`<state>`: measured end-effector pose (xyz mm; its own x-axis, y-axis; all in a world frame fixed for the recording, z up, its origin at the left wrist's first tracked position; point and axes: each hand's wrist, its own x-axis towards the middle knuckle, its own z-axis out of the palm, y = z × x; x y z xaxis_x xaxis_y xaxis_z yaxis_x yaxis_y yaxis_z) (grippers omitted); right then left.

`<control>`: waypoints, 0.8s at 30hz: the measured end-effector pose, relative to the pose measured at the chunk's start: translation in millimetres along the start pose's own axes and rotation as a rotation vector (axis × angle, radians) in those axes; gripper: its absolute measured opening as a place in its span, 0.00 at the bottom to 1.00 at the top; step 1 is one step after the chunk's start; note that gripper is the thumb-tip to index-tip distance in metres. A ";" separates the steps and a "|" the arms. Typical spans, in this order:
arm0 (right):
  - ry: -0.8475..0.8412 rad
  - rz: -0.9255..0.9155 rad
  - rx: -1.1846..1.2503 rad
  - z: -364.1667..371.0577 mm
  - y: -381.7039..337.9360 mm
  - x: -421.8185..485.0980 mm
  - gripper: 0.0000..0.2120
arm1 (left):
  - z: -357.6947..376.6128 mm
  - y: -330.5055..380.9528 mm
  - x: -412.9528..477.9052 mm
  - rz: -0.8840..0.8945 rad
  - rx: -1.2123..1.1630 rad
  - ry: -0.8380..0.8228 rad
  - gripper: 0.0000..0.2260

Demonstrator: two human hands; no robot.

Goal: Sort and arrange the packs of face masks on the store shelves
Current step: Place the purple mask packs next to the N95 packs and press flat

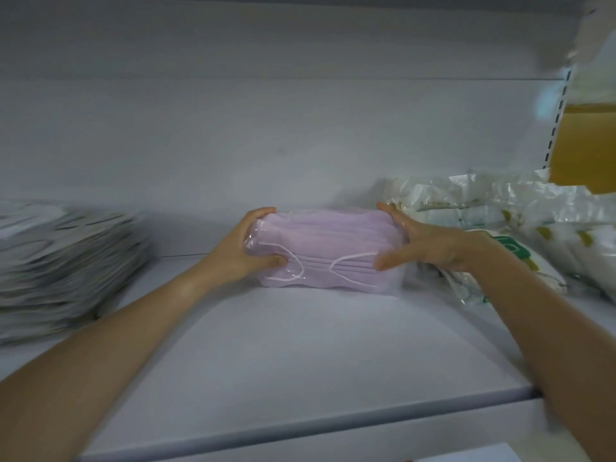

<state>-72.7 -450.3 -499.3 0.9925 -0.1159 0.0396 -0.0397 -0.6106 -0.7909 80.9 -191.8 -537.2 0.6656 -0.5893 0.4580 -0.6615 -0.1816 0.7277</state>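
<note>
Left hand (248,243) and right hand (421,243), fingers curled, grip the ends of a pink mask pack (320,251); neighbouring bags' (520,225) green print unreadable.

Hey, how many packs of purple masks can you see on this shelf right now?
1. The purple pack sits centred on the shelf, left hand and right hand gripping its ends. The blurred grey stack and white bags could hide others.
</note>
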 end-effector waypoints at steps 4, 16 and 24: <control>0.301 -0.067 -0.037 6.9 -0.4 8.8 0.34 | 4.0 -4.2 4.1 0.018 0.010 0.039 0.43; 0.570 0.213 -0.264 4.7 -3.4 80.1 0.34 | 43.1 -14.7 71.2 -0.181 -0.145 0.121 0.60; 0.584 0.119 -0.239 17.2 2.7 74.2 0.40 | 49.0 -24.5 62.0 -0.177 -0.217 0.229 0.39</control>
<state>2.8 -447.1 -509.0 0.7561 -0.5595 0.3394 -0.2372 -0.7177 -0.6547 121.4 -262.4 -551.7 0.8395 -0.3680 0.3998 -0.4566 -0.0790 0.8861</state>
